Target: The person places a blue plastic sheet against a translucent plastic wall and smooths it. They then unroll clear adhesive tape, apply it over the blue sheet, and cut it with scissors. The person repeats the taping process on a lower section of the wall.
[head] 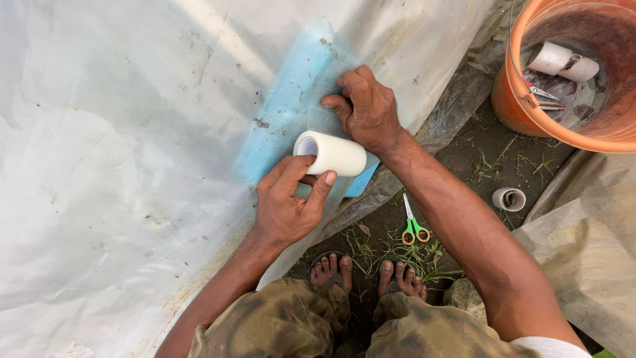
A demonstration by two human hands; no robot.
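Note:
My left hand (288, 205) grips a wide roll of clear tape (331, 153), thumb and fingers around its near end. A strip of tape runs from the roll up over a blue patch (281, 116) showing under the white plastic sheet (119, 146). My right hand (366, 109) lies flat with its fingers pressed on that strip, just above the roll. Both hands are over the sheet's right edge.
An orange bucket (513, 99) at the top right holds two white rolls and metal clippers. Green-handled scissors (413, 225) and an empty tape core (509, 199) lie on the dark soil. My bare feet (368, 272) stand below. More plastic sheeting (589, 245) lies at the right.

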